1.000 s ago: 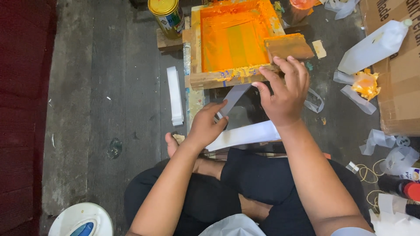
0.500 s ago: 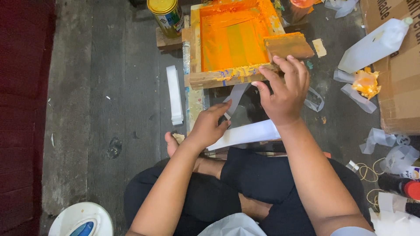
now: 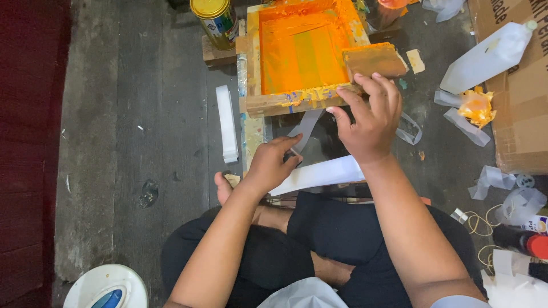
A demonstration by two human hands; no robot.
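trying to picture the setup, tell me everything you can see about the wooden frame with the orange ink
The wooden frame is rectangular, of pale raw wood smeared with orange and a little blue along its near rail. Inside it a mesh screen is coated in bright orange ink, with a paler greenish band down the middle. It sits level above the dark floor, near the top of the view. A brown ink-stained block rests on its right near corner. The right hand touches the near rail with its fingertips.

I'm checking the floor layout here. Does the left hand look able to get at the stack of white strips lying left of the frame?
Probably yes. The left hand pinches a grey strip, but bare floor lies between it and the stack of white strips, with nothing in the way.
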